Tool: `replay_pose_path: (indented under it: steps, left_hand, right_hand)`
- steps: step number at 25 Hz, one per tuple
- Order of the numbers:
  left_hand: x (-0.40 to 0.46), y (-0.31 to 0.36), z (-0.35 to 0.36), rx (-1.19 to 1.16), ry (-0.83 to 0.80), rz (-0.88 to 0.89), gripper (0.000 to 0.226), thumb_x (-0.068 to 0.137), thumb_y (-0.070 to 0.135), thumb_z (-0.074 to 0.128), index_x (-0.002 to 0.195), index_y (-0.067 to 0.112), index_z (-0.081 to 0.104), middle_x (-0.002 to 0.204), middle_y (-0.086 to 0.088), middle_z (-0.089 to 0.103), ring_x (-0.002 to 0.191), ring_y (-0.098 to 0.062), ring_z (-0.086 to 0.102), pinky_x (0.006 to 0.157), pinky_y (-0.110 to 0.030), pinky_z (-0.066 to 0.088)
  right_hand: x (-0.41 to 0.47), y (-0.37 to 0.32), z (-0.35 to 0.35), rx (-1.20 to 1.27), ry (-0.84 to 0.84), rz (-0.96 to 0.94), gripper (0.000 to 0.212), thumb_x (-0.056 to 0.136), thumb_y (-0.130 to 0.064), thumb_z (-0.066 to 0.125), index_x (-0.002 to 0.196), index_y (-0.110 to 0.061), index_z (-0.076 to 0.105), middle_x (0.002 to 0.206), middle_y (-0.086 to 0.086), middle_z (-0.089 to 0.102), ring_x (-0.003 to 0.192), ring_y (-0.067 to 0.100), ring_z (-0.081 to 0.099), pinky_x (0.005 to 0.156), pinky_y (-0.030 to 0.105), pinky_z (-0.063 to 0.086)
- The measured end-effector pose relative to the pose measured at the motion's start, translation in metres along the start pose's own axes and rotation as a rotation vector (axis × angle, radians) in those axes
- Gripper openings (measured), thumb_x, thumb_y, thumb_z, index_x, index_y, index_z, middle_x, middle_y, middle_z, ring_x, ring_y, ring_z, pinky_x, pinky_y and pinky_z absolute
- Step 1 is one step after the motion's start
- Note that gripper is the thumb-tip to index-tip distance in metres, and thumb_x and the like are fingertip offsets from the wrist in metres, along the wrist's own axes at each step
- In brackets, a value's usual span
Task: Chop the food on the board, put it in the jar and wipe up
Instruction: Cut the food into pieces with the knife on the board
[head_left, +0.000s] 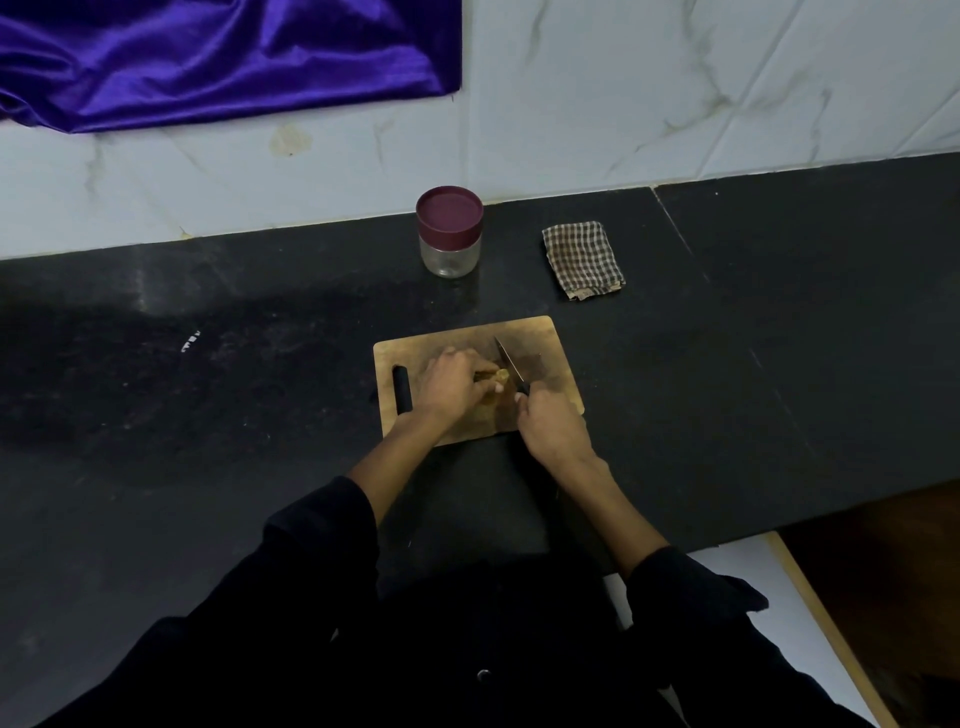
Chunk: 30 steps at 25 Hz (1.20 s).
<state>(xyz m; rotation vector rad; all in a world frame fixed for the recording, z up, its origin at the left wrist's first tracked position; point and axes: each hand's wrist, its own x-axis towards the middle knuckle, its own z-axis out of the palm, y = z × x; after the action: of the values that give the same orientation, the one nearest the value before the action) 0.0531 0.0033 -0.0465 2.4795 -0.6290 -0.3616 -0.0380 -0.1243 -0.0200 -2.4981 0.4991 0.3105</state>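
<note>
A purple satin cloth (218, 57) hangs over the marble wall at the upper left, above the black counter (156, 389). On the counter lies a wooden chopping board (540, 338), with a dark handle slot near its left edge. The left hand (449, 387) rests on the board, its fingers curled round a small yellowish piece of food (500, 375) and holding it down near the board's middle. Just to the right of the food, the knife (511, 366) stands with its blade angled toward the far edge, tip pointing away from the person. The right hand (553, 423) grips the knife's dark handle at the near right part of the board. Behind the board, near the wall, stands a clear glass jar (449, 254), its maroon lid (448, 210) on. To the jar's right, apart from it, lies a folded checked cloth (583, 258). Dark sleeves cover both forearms lower down
</note>
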Motion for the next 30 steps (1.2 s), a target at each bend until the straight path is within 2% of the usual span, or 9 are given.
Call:
replay_pose_path:
  steps: [3, 12, 16, 19, 25, 30]
  left_hand:
    - [0.0, -0.001, 0.0, -0.006, 0.003, 0.008, 0.024, 0.083, 0.027, 0.07, 0.107, 0.027, 0.07, 0.112, 0.005, 0.067, 0.111, -0.015, 0.055, 0.101, -0.044, 0.041]
    - [-0.002, -0.001, -0.001, -0.043, 0.0, 0.022, 0.023, 0.084, 0.023, 0.068, 0.106, 0.025, 0.07, 0.111, 0.005, 0.067, 0.111, -0.014, 0.054, 0.102, -0.043, 0.04]
    - [-0.003, 0.0, 0.0, -0.03, 0.023, 0.015, 0.024, 0.084, 0.022, 0.069, 0.108, 0.024, 0.069, 0.111, 0.004, 0.067, 0.111, -0.016, 0.054, 0.101, -0.043, 0.04]
    - [-0.001, -0.002, 0.001, -0.044, 0.019, 0.0, 0.025, 0.082, 0.025, 0.071, 0.106, 0.025, 0.07, 0.109, 0.006, 0.068, 0.11, -0.015, 0.055, 0.102, -0.044, 0.04]
    - [0.003, -0.005, 0.004, -0.086, 0.022, -0.025, 0.028, 0.079, 0.027, 0.073, 0.107, 0.026, 0.071, 0.112, 0.007, 0.068, 0.112, -0.014, 0.056, 0.101, -0.043, 0.041]
    - [0.003, -0.005, 0.004, -0.074, 0.002, -0.037, 0.03, 0.079, 0.027, 0.073, 0.108, 0.026, 0.07, 0.112, 0.007, 0.068, 0.111, -0.014, 0.056, 0.101, -0.043, 0.042]
  right_hand:
    - [0.004, -0.004, -0.002, -0.013, 0.01, -0.015, 0.024, 0.104, -0.026, 0.043, 0.111, -0.009, 0.059, 0.095, 0.007, 0.067, 0.085, 0.02, 0.066, 0.074, 0.037, 0.055]
    - [0.008, -0.011, -0.001, -0.02, 0.004, 0.018, 0.025, 0.104, -0.026, 0.042, 0.113, -0.008, 0.056, 0.101, 0.01, 0.066, 0.093, 0.025, 0.065, 0.082, 0.044, 0.055]
    - [0.002, -0.014, 0.004, -0.048, 0.008, 0.048, 0.025, 0.104, -0.025, 0.04, 0.115, -0.007, 0.054, 0.103, 0.012, 0.066, 0.095, 0.027, 0.065, 0.079, 0.041, 0.054]
    - [-0.004, -0.015, 0.01, -0.078, -0.004, 0.069, 0.023, 0.105, -0.024, 0.037, 0.114, -0.009, 0.051, 0.105, 0.012, 0.066, 0.096, 0.028, 0.065, 0.072, 0.037, 0.047]
    - [-0.031, 0.008, 0.019, -0.05, -0.014, 0.073, 0.023, 0.105, -0.025, 0.036, 0.111, -0.007, 0.049, 0.108, 0.017, 0.065, 0.1, 0.037, 0.062, 0.074, 0.041, 0.042]
    - [-0.029, 0.019, 0.012, -0.018, 0.006, 0.097, 0.027, 0.105, -0.028, 0.036, 0.115, -0.007, 0.051, 0.107, 0.016, 0.064, 0.099, 0.035, 0.061, 0.076, 0.041, 0.044]
